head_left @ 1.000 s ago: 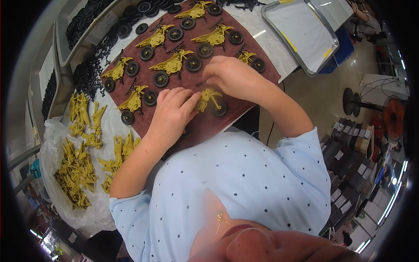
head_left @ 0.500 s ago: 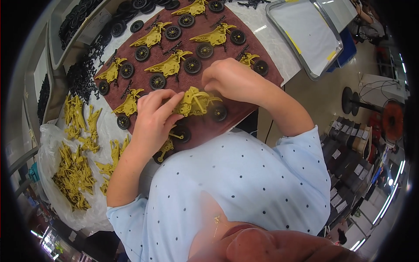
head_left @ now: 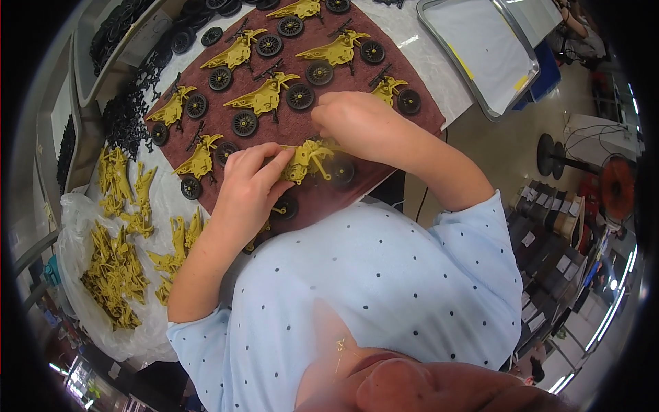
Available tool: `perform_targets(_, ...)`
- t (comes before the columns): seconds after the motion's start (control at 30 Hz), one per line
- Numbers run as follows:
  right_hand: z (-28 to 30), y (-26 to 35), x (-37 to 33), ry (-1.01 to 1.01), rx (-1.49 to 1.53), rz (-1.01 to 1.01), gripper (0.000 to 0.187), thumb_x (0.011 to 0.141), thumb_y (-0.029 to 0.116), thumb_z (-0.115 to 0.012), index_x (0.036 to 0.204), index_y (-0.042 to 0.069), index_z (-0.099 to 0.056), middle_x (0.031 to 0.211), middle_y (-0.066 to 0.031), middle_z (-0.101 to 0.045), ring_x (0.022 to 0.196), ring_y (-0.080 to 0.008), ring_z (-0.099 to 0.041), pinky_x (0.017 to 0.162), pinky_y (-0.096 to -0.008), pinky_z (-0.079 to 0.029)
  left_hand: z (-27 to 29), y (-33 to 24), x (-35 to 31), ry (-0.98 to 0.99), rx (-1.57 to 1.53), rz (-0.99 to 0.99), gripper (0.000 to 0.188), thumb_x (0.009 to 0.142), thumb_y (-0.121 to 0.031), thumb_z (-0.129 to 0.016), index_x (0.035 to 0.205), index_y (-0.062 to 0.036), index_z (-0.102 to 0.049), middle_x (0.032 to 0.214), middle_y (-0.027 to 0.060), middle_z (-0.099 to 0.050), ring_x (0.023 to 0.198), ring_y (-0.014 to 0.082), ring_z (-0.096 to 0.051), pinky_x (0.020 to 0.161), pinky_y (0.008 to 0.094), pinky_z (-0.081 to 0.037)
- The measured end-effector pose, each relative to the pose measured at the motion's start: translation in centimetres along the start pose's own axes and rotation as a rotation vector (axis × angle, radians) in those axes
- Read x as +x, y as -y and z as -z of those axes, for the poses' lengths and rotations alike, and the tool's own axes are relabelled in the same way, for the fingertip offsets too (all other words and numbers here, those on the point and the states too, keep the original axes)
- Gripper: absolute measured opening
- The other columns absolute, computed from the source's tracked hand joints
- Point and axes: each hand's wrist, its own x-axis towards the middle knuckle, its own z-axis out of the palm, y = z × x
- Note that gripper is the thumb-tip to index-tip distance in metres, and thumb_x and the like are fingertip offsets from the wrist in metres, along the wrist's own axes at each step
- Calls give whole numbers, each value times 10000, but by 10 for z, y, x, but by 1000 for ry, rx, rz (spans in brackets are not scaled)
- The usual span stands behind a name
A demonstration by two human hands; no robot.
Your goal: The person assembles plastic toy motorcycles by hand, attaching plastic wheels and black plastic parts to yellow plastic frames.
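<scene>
Near left, clear bag (head_left: 77, 216) with yellow parts (head_left: 115, 278). My left hand (head_left: 250, 185) clamped on yellow toy motorbike body (head_left: 302, 163) at its left end, above near part of brown cloth (head_left: 425, 120). My right hand (head_left: 353, 122) curled just beyond, fingertips hidden; cannot tell if gripping. Far right, metal-rimmed tray (head_left: 491, 51).

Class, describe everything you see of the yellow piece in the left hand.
The yellow piece looks like moulded plastic, irregular in outline, with a slim arm slanting down to the right and ending in a rounded tip. The left hand pinches its left end, hiding part, over the maroon cloth. The right hand is close at its upper right; whether they touch is unclear.
</scene>
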Motion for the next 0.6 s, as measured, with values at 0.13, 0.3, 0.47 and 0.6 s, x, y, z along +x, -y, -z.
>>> perform_targets(0.13,-2,6,-4,-71,-11,-19,113,794,126,-646,809,18,-620,824,-130,-586,813,-331,-604,696,-425,-493,-5,3,-1,11,6,-32,472,624,-27,-747,1081,-18,-626,1058,100,-595,1037,268,-563,890,391,-412)
perform_targets(0.3,-5,-2,-7,-42,104,-64,123,787,136,-665,857,37,-649,839,-130,-590,830,-331,-605,704,-423,-492,-7,4,0,46,13,-67,485,605,-31,-763,1072,-14,-636,1072,95,-603,1073,277,-558,912,395,-409)
perform_targets(0.47,-4,3,-9,-66,90,-66,114,792,131,-659,839,29,-638,833,-133,-582,823,-333,-601,699,-422,-490,-6,4,2,52,30,-60,465,625,-52,-759,1073,-24,-638,1073,91,-603,1069,268,-557,922,395,-400)
perform_targets(0.6,-7,3,-9,-106,20,-9,105,795,115,-637,786,16,-602,819,-131,-564,795,-331,-594,693,-421,-488,-7,1,7,20,7,-52,456,637,-64,-755,1076,-29,-638,1070,86,-602,1060,260,-558,915,391,-397)
